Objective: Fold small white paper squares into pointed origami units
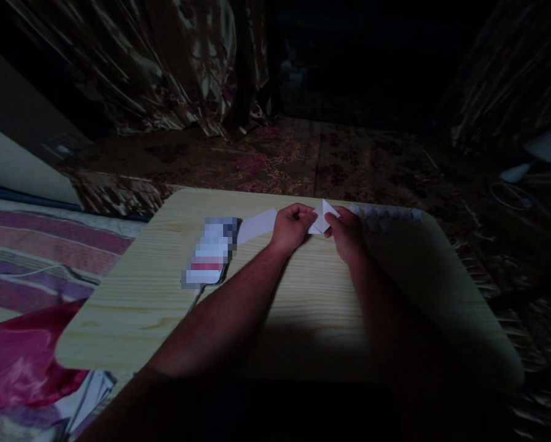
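A small white folded paper (322,216) is pinched between both my hands above the far part of a light wooden table (303,307). My left hand (292,227) is closed on the paper's left side, fingers curled. My right hand (346,232) grips its right side with thumb and fingers pressed together. A flat white paper strip (257,226) lies on the table just left of my left hand. A row of small folded white pieces (388,216) lies along the far edge, right of my right hand.
A blurred-out phone (209,252) with a cable lies on the table's left part. Striped bedding (35,258) and red cloth (21,356) lie to the left. Shiny patterned curtains (155,67) hang behind. The room is dark on the right.
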`<state>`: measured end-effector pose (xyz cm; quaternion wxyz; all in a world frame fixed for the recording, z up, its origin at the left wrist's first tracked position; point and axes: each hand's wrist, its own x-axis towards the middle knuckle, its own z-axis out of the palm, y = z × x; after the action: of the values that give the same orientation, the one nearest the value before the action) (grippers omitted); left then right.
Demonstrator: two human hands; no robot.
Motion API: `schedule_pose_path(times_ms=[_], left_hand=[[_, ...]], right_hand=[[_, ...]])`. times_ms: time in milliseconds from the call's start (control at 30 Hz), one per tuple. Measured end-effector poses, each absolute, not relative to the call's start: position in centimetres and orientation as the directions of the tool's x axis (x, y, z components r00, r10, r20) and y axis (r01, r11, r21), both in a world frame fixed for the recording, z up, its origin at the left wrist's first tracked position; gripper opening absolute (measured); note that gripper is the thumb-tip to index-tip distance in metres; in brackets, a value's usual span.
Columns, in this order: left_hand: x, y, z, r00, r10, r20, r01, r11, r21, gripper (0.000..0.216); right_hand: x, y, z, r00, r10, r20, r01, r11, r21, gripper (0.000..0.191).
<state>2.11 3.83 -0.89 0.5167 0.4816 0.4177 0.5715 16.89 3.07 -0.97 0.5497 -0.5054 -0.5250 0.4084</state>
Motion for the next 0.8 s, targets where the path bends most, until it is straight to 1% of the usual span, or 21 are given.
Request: schedule_pose_path(times_ms=[133, 267, 400, 533, 700, 800], left_hand=[[2.1, 3.6, -0.6, 0.004, 0.993, 0.121, -0.168, -0.119, 0.979, 0.026], [2.1, 3.3, 0.0, 0.049, 0.990, 0.131, -0.153, -0.122, 0.981, 0.025], [2.0, 3.1, 0.5, 0.060, 0.987, 0.149, -0.189, -0.135, 0.973, 0.023], [2.0, 3.1, 0.3, 0.078, 0.990, 0.120, -0.211, -0.102, 0.972, 0.024], [2.1, 3.5, -0.3, 0.026, 0.992, 0.122, -0.168, -0.116, 0.979, 0.020], [1.9, 3.8, -0.5, 0.001, 0.993, 0.117, -0.228, -0.114, 0.967, 0.020]], right_hand=[[17.1, 3.2, -1.2, 0.109, 0.981, 0.162, 0.070, 0.155, -0.985, 0.028], [17.1, 3.0, -0.9, 0.113, 0.980, 0.162, 0.106, 0.150, -0.983, 0.029], [17.1, 3.0, -0.9, 0.125, 0.980, 0.155, 0.111, 0.142, -0.984, 0.029], [17.2, 3.0, -1.0, 0.127, 0.977, 0.173, 0.107, 0.159, -0.981, 0.030], [17.2, 3.0, -1.0, 0.090, 0.982, 0.168, 0.066, 0.163, -0.984, 0.028], [17.3, 3.0, -0.9, 0.031, 0.988, 0.154, 0.034, 0.153, -0.988, 0.029]])
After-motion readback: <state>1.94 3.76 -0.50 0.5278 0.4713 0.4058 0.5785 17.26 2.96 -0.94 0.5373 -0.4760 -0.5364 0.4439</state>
